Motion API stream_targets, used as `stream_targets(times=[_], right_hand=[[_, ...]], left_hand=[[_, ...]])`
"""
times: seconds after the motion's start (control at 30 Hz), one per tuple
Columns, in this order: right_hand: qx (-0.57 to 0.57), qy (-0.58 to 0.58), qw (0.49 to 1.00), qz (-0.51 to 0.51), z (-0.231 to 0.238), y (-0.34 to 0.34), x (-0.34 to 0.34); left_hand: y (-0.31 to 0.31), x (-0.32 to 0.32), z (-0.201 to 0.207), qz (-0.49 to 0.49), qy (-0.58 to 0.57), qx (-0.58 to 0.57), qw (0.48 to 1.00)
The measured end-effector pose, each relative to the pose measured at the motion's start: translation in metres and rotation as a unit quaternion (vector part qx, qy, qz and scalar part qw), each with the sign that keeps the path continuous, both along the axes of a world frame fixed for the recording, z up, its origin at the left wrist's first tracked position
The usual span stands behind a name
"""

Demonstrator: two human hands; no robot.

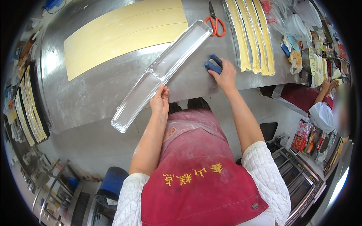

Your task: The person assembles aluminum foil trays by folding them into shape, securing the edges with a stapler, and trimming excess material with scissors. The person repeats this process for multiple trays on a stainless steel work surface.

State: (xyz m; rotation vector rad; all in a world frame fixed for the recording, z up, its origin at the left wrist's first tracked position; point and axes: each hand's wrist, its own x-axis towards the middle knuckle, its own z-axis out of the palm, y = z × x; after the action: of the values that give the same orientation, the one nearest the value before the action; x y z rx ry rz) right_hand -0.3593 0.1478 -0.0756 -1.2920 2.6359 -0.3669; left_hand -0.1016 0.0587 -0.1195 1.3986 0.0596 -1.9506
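The left hand (160,98) pinches the edge of two long foil trays (155,74), placed end to end, near their junction at the centre of the frame. The trays run diagonally from lower left to upper right; the lower end projects past the front edge of the stainless-steel worktop (90,101). The right hand (227,73) grips a blue stapler (214,64), right of centre, its nose directed left and apart from the trays. Scissors (213,17) with orange-red handles lie at upper centre, beside the trays' upper end. A yellow dough sheet (124,35) with lengthwise lines lies at upper left. Four filled foil trays (250,37) stand side by side at upper right.
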Motion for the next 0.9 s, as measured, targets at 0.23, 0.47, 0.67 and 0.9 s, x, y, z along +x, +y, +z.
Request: stream_targets(times=[0.23, 0.47, 0.67, 0.9], right_hand=[[-0.081, -0.586, 0.798, -0.112, 0.019, 0.012, 0.076], [-0.004, -0.686, 0.724, -0.080, 0.020, -0.015, 0.114], [-0.011, -0.659, 0.750, -0.054, 0.010, -0.024, 0.122], [0.019, -0.628, 0.777, -0.036, 0.012, -0.028, 0.126]], left_hand=[[0.001, 0.001, 0.002, 0.006, 0.010, -0.005, 1.000], [0.005, -0.002, 0.008, 0.017, 0.009, 0.000, 1.000], [0.013, -0.001, 0.005, 0.011, 0.043, 0.004, 0.999], [0.021, -0.003, -0.001, 0.022, 0.050, 0.030, 0.998]])
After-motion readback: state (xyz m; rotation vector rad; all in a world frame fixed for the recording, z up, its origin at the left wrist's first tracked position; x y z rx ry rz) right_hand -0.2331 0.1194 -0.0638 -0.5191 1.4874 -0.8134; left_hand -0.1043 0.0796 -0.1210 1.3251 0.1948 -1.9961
